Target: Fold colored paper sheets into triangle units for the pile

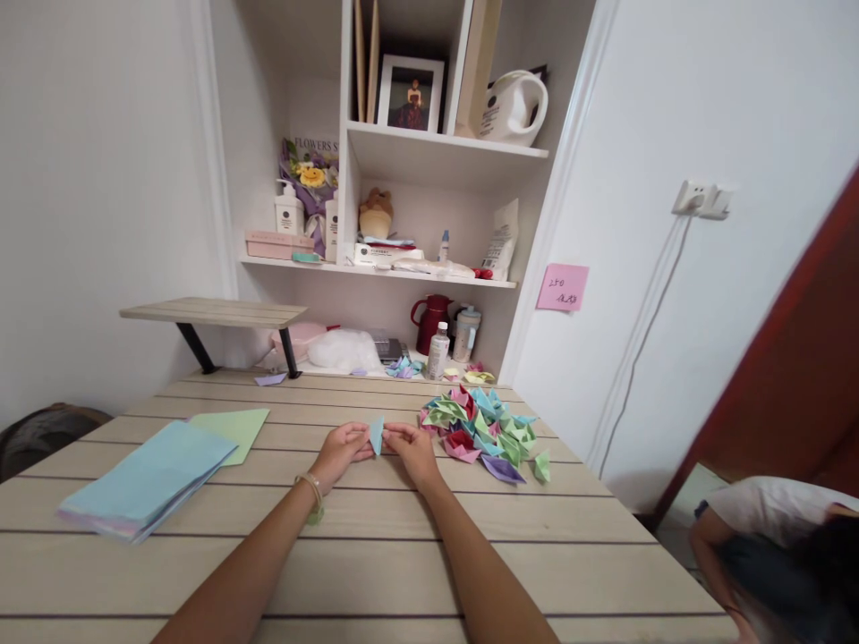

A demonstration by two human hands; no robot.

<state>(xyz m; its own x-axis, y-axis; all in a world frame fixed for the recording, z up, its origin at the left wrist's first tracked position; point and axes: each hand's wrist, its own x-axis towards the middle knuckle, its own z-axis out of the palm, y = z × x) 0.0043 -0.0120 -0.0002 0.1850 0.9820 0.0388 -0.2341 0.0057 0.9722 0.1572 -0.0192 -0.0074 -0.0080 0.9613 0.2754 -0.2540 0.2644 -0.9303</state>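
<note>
Both my hands meet at the middle of the wooden table (376, 555). My left hand (341, 449) and my right hand (412, 447) pinch a small light-blue folded paper piece (377, 434) between their fingertips, holding it upright just above the tabletop. A bracelet sits on my left wrist. Just right of my right hand lies a pile of folded paper pieces (487, 427) in pink, green, blue and purple.
A stack of coloured paper sheets (151, 478), blue on top, lies at the left with a green sheet (236, 426) behind it. Shelves with bottles, a red jug (430, 322) and a framed photo stand at the back. Another person (778, 546) crouches at lower right.
</note>
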